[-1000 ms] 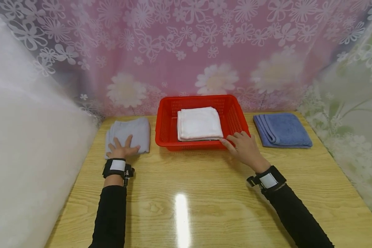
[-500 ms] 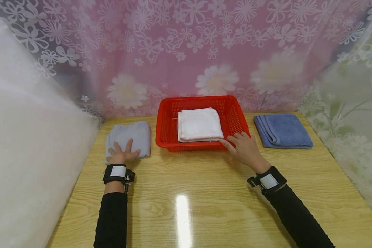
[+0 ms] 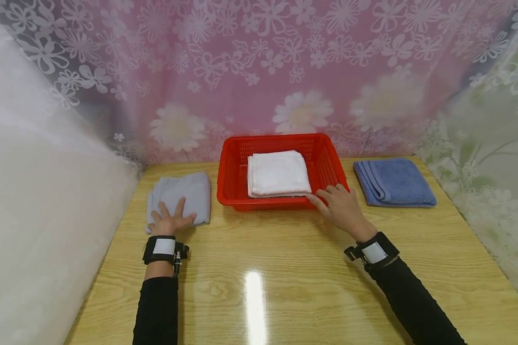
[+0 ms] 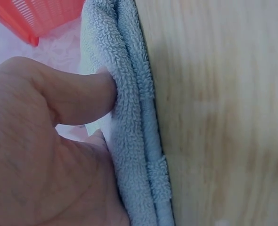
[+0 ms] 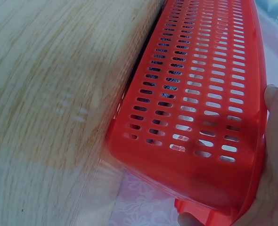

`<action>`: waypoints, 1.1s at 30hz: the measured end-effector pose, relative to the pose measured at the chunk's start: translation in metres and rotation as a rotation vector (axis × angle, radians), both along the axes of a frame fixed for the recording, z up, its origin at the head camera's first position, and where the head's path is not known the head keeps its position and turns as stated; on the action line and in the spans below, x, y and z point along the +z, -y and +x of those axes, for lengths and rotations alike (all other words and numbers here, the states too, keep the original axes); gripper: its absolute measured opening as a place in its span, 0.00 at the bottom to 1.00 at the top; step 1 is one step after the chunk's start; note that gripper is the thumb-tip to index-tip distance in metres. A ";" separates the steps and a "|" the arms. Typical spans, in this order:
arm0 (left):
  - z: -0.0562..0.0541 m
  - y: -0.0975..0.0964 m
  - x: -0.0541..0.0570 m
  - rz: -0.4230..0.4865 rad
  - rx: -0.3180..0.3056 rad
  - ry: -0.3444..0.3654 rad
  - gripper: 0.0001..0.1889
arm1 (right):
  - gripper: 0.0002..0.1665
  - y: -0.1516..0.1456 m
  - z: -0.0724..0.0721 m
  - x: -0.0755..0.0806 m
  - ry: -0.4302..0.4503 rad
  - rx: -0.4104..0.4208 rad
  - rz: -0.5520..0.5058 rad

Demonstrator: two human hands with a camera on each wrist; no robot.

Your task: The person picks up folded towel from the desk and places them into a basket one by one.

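Grey towel [image 3: 194,189], folded terry, looped pile with a smooth woven band along its doubled edge; lies at the left of the worktop [image 3: 285,273], near the basket. Left hand [image 3: 167,221] on its near side, fingers spread and relaxed, pressing the cloth without gripping; the palm's underside is hidden in the head view. Red basket [image 3: 263,203], moulded plastic, rectangular, flared walls pierced with rows of rounded slots; at the back centre. Right hand [image 3: 342,210] grasps its near right corner, fingers curled over the rim, thumb at the front edge; most of these fingers are cut off in the right wrist view. White cloth [image 3: 280,173], squared and layered, inside the basket; beneath it a dark speckled item [image 5: 171,87], seen only through the slots, its form unclear. Blue towel [image 3: 399,181], thick pile, folded with ribbed edges, right of the basket. Worktop wood-grained and glossy. Pink floral curtain [image 3: 241,72] behind, cropped above.
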State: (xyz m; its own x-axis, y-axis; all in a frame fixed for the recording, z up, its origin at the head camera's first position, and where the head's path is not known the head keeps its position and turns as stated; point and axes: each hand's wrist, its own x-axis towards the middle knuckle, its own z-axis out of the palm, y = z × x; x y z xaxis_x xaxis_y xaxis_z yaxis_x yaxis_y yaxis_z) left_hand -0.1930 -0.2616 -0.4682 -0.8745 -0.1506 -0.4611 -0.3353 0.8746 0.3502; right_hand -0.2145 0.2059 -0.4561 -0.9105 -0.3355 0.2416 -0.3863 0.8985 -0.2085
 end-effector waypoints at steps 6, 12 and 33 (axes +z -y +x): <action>0.008 -0.002 0.000 0.006 -0.004 -0.010 0.42 | 0.31 0.000 0.000 0.001 -0.013 -0.002 -0.002; 0.004 0.008 -0.021 -0.026 -0.021 -0.014 0.46 | 0.31 0.000 -0.001 0.002 -0.026 0.003 -0.006; 0.031 0.003 -0.035 -0.028 -0.031 -0.052 0.48 | 0.30 0.000 -0.001 -0.004 -0.009 -0.006 -0.026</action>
